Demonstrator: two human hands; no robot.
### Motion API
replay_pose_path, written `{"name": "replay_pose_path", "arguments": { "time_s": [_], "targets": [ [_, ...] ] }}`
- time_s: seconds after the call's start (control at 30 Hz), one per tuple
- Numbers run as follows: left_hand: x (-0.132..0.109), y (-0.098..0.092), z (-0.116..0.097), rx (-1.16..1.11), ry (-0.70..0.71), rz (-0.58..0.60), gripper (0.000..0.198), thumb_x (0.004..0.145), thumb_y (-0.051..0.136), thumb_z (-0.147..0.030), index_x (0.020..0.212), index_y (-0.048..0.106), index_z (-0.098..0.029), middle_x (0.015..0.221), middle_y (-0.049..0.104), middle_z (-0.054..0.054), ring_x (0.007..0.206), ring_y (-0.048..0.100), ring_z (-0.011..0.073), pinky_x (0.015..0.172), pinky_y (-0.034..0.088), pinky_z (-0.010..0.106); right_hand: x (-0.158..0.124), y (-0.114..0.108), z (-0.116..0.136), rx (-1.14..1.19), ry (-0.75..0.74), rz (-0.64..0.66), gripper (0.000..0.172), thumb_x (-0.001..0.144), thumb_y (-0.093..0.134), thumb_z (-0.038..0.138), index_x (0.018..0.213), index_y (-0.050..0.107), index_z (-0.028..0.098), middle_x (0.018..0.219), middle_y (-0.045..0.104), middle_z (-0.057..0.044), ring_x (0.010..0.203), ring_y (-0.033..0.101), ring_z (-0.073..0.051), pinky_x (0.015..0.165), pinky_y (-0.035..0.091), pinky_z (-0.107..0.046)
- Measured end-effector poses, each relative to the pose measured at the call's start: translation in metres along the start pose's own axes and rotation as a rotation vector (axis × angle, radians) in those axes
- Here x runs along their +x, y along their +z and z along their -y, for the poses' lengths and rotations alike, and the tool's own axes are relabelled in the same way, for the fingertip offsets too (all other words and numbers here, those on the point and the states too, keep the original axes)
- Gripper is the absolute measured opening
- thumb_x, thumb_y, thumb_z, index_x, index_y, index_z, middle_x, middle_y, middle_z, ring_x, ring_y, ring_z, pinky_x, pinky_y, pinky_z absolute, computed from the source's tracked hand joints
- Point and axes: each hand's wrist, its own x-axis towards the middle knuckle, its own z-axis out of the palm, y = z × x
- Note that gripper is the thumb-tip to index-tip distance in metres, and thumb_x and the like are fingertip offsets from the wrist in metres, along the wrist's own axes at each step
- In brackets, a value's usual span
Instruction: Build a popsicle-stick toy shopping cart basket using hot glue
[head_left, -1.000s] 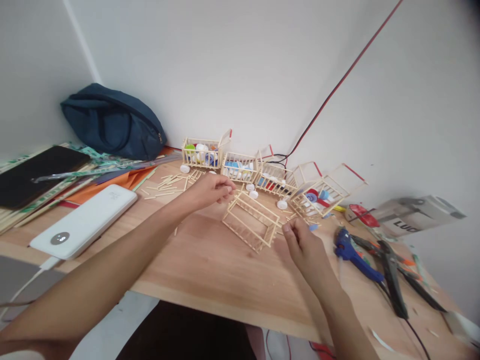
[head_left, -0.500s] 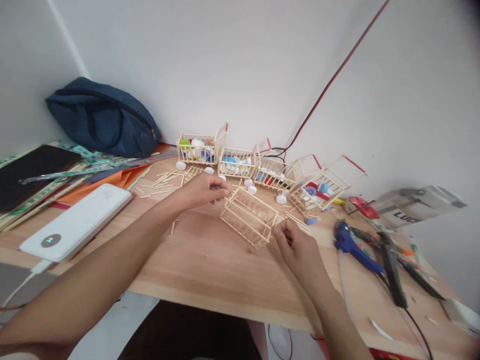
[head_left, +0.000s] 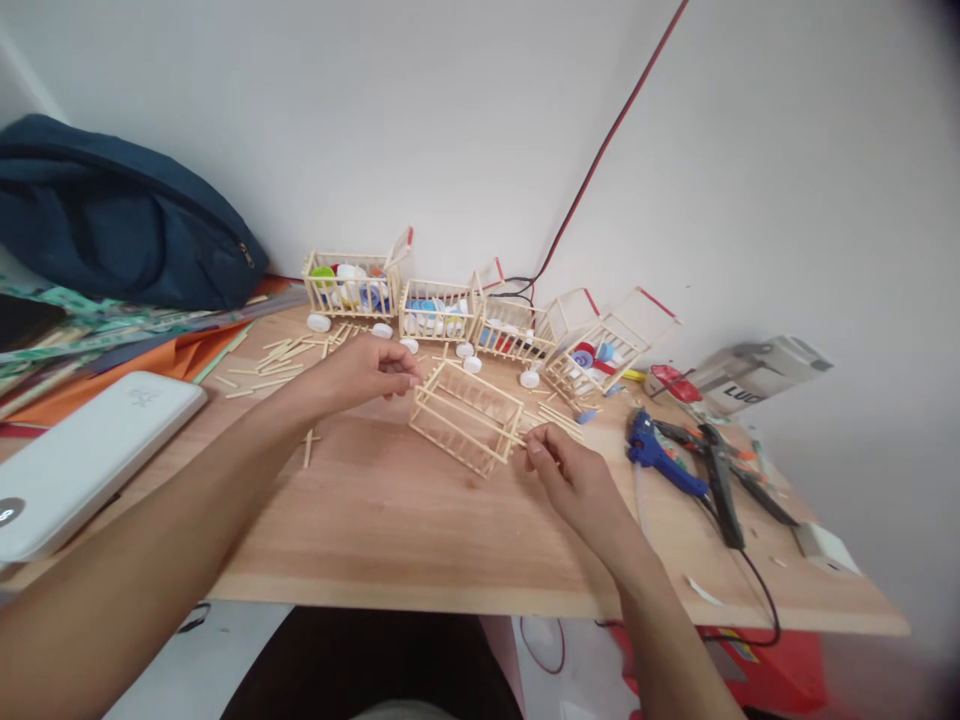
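Observation:
A small open basket [head_left: 466,420] of thin wooden sticks stands tilted on the table between my hands. My left hand [head_left: 375,372] is closed, its thumb and fingertips pinched at the basket's upper left corner. At the other end, my right hand [head_left: 570,470] pinches the tip of a thin wooden stick [head_left: 516,437] that runs along the basket's top and juts past its right end. Finished stick carts stand behind: one with green and white caps [head_left: 351,285], one with blue and white caps [head_left: 439,312], and others to the right with red-tipped handles [head_left: 656,303].
Loose sticks [head_left: 276,362] lie left of my left hand. A blue glue gun [head_left: 664,455] and black-handled pliers [head_left: 720,490] lie at right, with a cord. A white power bank [head_left: 97,460] and dark blue bag [head_left: 135,215] are at left. The table's front edge [head_left: 420,595] is near me.
The view has shifted, so most things sit further left in the picture. Both hands stay at the ends of the stick basket, which has hardly moved between them.

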Motion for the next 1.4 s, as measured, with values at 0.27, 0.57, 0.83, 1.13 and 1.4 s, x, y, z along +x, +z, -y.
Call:
{"name": "replay_pose_path", "arguments": {
  "time_s": [0.27, 0.57, 0.83, 1.13, 1.4],
  "targets": [
    [0.001, 0.001, 0.002, -0.023, -0.007, -0.010, 0.025, 0.070, 0.062, -0.036, 0.080, 0.069, -0.015, 0.063, 0.064, 0.000, 0.056, 0.056, 0.0118, 0.056, 0.043, 0.022, -0.001, 0.003, 0.003, -0.029, -0.026, -0.026, 0.019, 0.094, 0.046, 0.033, 0.081, 0.052, 0.021, 0.068, 0.053, 0.003, 0.062, 0.047, -0.014, 0.058, 0.033, -0.025],
    [0.001, 0.001, 0.004, -0.020, 0.007, -0.008, 0.026, 0.071, 0.064, -0.038, 0.081, 0.070, -0.016, 0.065, 0.066, 0.000, 0.059, 0.060, 0.0133, 0.057, 0.046, 0.023, -0.002, 0.007, 0.003, -0.051, -0.035, -0.076, 0.017, 0.094, 0.047, 0.032, 0.084, 0.056, 0.022, 0.065, 0.053, 0.003, 0.060, 0.047, -0.013, 0.059, 0.033, -0.025],
    [0.004, 0.001, 0.006, -0.050, -0.019, -0.001, 0.024, 0.069, 0.066, -0.038, 0.080, 0.069, -0.016, 0.065, 0.067, 0.000, 0.058, 0.060, 0.0123, 0.058, 0.047, 0.022, -0.002, 0.011, 0.003, -0.041, -0.070, -0.106, 0.016, 0.094, 0.045, 0.027, 0.085, 0.057, 0.021, 0.070, 0.057, 0.002, 0.064, 0.049, -0.013, 0.061, 0.034, -0.025],
    [0.006, 0.001, 0.010, -0.046, -0.007, 0.005, 0.024, 0.069, 0.066, -0.039, 0.079, 0.069, -0.018, 0.069, 0.069, 0.001, 0.060, 0.062, 0.0129, 0.060, 0.048, 0.022, -0.001, 0.013, 0.002, -0.022, -0.091, -0.126, 0.016, 0.092, 0.045, 0.025, 0.084, 0.059, 0.021, 0.073, 0.060, 0.001, 0.066, 0.051, -0.014, 0.061, 0.035, -0.024],
    [0.005, 0.001, 0.000, -0.043, -0.031, 0.010, 0.023, 0.068, 0.066, -0.038, 0.077, 0.068, -0.017, 0.067, 0.068, 0.001, 0.061, 0.062, 0.0134, 0.061, 0.049, 0.023, -0.004, 0.015, 0.004, 0.032, -0.088, -0.137, 0.015, 0.091, 0.044, 0.023, 0.082, 0.055, 0.021, 0.071, 0.056, 0.002, 0.066, 0.049, -0.013, 0.062, 0.035, -0.024]
  ]
}}
